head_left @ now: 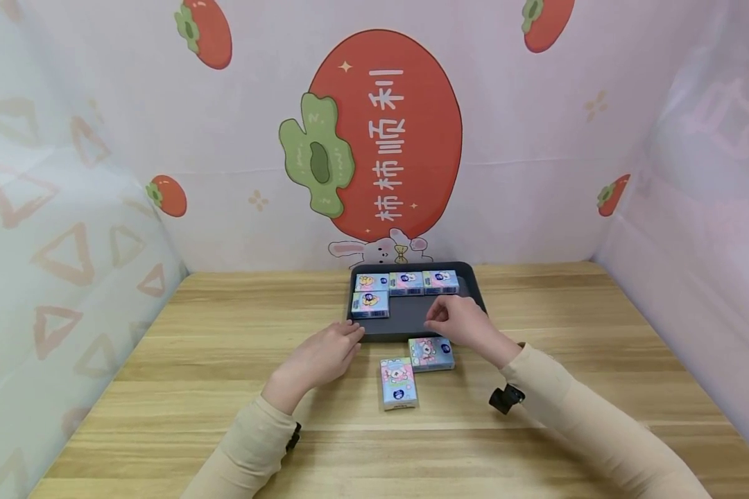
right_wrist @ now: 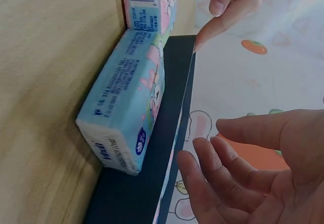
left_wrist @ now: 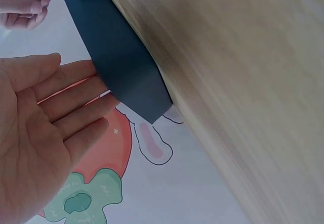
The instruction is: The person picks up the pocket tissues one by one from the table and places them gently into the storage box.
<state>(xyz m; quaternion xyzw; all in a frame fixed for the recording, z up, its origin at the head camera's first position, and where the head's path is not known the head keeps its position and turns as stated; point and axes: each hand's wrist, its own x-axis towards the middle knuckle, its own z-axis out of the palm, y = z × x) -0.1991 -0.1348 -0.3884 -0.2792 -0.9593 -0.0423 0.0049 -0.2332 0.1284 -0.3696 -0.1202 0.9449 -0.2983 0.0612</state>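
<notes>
Filling a dark tray (head_left: 406, 317) with small packs (head_left: 406, 283), it seems.
Four sit in the tray: three along the back and one in front at the left. Two more packs (head_left: 431, 353) lie on the bench (head_left: 225, 367), just in front of the tray. The left grip (head_left: 324, 355) touches the tray's near left corner with straight fingers. The right grip (head_left: 462, 321) is over the tray with loosely bent fingers, holding nothing. Next, it probably needs to pick up one of those two and put it in the bare space.
</notes>
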